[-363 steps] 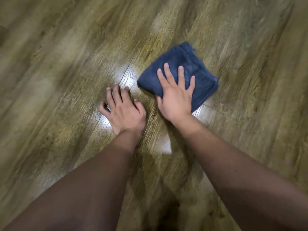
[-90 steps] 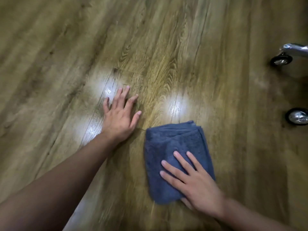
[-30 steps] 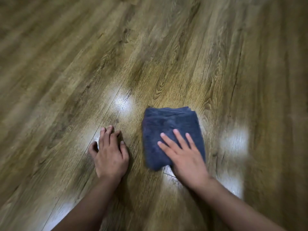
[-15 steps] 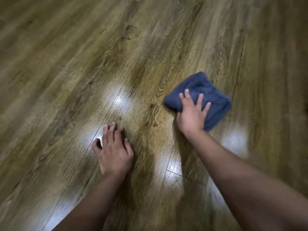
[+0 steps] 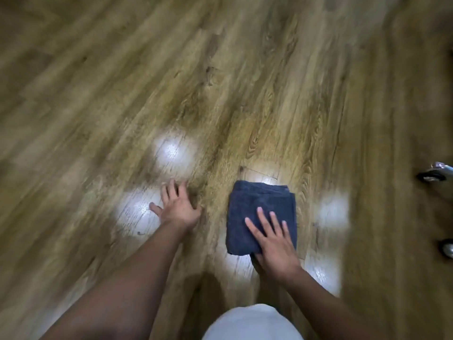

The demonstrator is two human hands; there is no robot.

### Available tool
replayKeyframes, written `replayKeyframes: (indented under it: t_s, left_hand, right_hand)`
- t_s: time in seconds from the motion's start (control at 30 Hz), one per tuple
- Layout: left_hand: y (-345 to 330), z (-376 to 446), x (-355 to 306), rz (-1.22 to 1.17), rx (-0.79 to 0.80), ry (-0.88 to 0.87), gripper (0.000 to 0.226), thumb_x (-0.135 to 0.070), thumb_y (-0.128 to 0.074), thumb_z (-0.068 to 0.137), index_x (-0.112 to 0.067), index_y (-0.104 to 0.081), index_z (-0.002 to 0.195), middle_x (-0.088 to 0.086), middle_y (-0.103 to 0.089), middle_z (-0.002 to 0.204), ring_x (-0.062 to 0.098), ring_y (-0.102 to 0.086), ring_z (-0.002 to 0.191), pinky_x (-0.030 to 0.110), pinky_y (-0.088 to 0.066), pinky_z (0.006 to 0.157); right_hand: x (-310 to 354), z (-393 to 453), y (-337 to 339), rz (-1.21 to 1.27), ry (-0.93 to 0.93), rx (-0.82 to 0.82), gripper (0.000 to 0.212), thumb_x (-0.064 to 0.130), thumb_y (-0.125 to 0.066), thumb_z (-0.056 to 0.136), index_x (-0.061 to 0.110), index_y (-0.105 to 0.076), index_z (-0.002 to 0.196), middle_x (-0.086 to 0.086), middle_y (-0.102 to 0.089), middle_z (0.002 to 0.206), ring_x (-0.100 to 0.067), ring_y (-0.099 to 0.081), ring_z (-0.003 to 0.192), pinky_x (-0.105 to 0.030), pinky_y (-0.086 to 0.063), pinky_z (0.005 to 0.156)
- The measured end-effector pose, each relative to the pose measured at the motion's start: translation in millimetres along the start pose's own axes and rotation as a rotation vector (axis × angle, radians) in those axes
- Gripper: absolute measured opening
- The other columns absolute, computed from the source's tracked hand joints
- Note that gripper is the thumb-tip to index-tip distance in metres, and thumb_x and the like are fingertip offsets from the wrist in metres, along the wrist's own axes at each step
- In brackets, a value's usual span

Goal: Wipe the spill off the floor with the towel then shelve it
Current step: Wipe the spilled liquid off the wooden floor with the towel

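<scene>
Wood-grain floor (image 5: 245,94) fills your view, glossy with pale glare patches. The folded blue towel (image 5: 259,212) lies flat on it. Your right hand (image 5: 274,244) presses the towel's near edge, fingers straight and spread. Left of the towel, your left hand (image 5: 177,208) rests flat, fingers relaxed. Two caster wheels (image 5: 431,176) sit far right of the towel.

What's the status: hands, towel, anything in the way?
Left hand flat on bare floor, right hand pressing flat on towel. Towel folded, on floor, not shelved. Caster wheels off right, apart from towel.
</scene>
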State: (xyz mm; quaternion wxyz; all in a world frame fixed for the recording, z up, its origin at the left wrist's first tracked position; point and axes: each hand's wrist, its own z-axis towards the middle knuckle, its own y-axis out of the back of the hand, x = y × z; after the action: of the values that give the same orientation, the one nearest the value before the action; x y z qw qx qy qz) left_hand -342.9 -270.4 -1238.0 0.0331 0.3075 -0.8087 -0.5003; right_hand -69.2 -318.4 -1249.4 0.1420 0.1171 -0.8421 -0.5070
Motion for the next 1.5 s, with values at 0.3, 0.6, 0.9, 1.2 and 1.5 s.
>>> replayKeyframes:
  t_s: [0.3, 0.6, 0.9, 1.2, 1.5]
  left_hand:
    - [30.4, 34.3, 40.8, -0.262, 0.230, 0.316, 0.166, -0.087, -0.077, 0.037, -0.043, 0.045, 0.139, 0.000, 0.060, 0.142, 0.029, 0.051, 0.136, 0.084, 0.012, 0.101]
    - [40.7, 42.0, 45.4, -0.200, 0.419, 0.291, 0.157, -0.077, -0.081, 0.055, -0.044, 0.052, 0.132, -0.001, 0.070, 0.128, 0.031, 0.058, 0.126, 0.088, 0.005, 0.096]
    - [35.3, 52.5, 42.7, -0.207, 0.433, 0.350, 0.158, -0.069, -0.084, 0.055, -0.041, 0.049, 0.137, 0.000, 0.070, 0.128, 0.033, 0.061, 0.122, 0.089, 0.005, 0.095]
    - [33.9, 57.4, 45.0, -0.223, 0.444, 0.391, 0.161, -0.063, -0.089, 0.053, -0.045, 0.048, 0.136, -0.003, 0.072, 0.125, 0.031, 0.064, 0.119, 0.087, 0.011, 0.094]
    - [32.3, 55.0, 46.0, -0.235, 0.403, 0.378, 0.161, -0.063, -0.089, 0.050, -0.044, 0.042, 0.142, -0.006, 0.071, 0.126, 0.028, 0.065, 0.119, 0.088, 0.012, 0.093]
  right_hand:
    - [2.2, 25.8, -4.8, 0.002, -0.175, 0.064, 0.117, 0.067, -0.059, 0.079, 0.052, 0.040, 0.139, -0.001, 0.050, 0.152, -0.042, 0.041, 0.140, -0.071, 0.005, 0.114]
    - [44.9, 154.8, 36.3, -0.015, -0.202, -0.106, 0.108, 0.065, -0.058, 0.078, 0.047, 0.016, 0.153, -0.008, 0.026, 0.164, -0.050, 0.017, 0.148, -0.077, -0.013, 0.110]
    - [161.1, 347.2, 109.5, -0.042, 0.003, -0.201, 0.103, 0.070, -0.051, 0.081, 0.038, 0.012, 0.157, -0.015, 0.020, 0.165, -0.056, 0.015, 0.145, -0.081, -0.008, 0.106]
    - [266.0, 406.0, 127.6, -0.082, 0.214, -0.175, 0.103, 0.074, -0.050, 0.082, 0.037, 0.010, 0.157, -0.014, 0.023, 0.165, -0.058, 0.019, 0.143, -0.084, -0.002, 0.102]
    - [315.5, 362.3, 100.6, -0.275, 0.671, -0.147, 0.092, 0.066, -0.053, 0.087, 0.040, 0.000, 0.158, -0.003, 0.017, 0.167, -0.057, 0.016, 0.145, -0.082, -0.001, 0.104]
